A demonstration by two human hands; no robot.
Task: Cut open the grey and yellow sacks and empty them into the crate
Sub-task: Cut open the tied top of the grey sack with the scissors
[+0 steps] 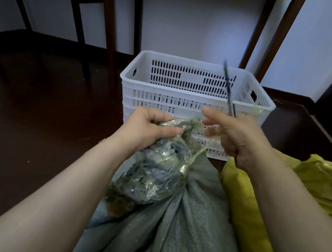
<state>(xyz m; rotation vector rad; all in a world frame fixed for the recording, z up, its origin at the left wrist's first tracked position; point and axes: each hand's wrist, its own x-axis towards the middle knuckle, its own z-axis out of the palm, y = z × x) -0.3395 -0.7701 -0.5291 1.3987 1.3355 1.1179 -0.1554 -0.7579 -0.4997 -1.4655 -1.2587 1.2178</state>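
The grey sack [176,227] lies on the dark floor [28,123] right in front of the person, its gathered neck pointing toward the white slotted crate [165,101]; the crate stands upright on the floor just beyond the neck, under a dark wooden frame [111,16] by the pale wall. The neck is bound in crumpled clear tape [152,172] with a yellowish tint. The left grip [149,127] is curled tight round the top of that taped bundle, thumb across the front; the right grip [234,135] is also closed, its fingers pinching a stretched strand of the tape that runs across from the left one, and the same fist holds a thin dark tool [229,90] whose shaft sticks up and away over the crate; it is blurred, so I cannot tell whether it is scissors or a blade. The yellow sack [253,230] lies against the grey one's right side, touching it, partly under the right forearm, its top loose and rumpled.
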